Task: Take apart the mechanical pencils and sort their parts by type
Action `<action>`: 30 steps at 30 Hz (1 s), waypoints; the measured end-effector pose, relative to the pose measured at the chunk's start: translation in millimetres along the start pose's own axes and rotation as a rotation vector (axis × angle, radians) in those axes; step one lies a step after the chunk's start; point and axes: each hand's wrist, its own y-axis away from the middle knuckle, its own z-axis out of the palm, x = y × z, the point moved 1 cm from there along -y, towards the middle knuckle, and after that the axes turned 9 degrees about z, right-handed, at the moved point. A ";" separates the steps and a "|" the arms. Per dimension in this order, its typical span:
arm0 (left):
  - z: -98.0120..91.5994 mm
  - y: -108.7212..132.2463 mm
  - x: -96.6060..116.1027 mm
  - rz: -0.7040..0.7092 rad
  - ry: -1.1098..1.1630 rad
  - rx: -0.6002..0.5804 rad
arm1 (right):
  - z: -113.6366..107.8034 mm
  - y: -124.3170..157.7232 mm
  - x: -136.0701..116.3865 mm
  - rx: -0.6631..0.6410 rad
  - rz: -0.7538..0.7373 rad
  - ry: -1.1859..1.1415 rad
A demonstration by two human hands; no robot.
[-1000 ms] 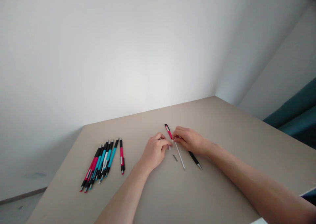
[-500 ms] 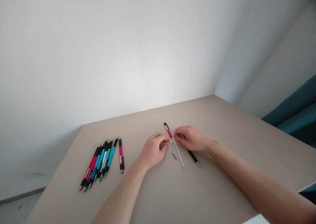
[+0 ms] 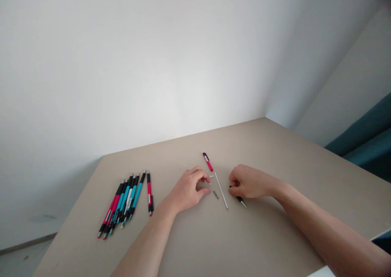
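Observation:
A pen lies taken apart in the middle of the beige table. Its red and black barrel half lies farthest from me, the thin white refill runs diagonally toward me, and a small metal spring lies just left of the refill. My left hand rests by the spring with thumb and fingers curled in a loose pinch beside a tiny white piece. My right hand is closed over the black tip half of the pen, whose point sticks out below the fingers.
A row of several whole pens, red, teal and black, lies at the left of the table. The table's left edge drops to a grey floor. A dark teal seat stands at the far right.
My right hand left the red barrel and refill top and moved right and toward me onto the black tip half. My left hand slid slightly nearer the spring.

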 end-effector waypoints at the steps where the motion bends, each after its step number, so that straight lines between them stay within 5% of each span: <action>1: 0.8 0.0 -1.4 -0.011 0.014 0.013 | 0.9 -1.0 -0.4 0.016 -0.005 0.004; 8: 6.0 -0.5 -9.2 -0.030 0.067 0.108 | 3.6 -3.2 -4.3 0.078 -0.030 0.031; 21: 0.1 -2.0 4.1 0.030 -0.014 -0.011 | 4.7 -6.5 -5.0 0.223 -0.060 -0.083; 30: 3.6 -3.4 -5.2 -0.004 -0.151 0.142 | 10.4 -13.2 -7.0 0.295 -0.075 -0.186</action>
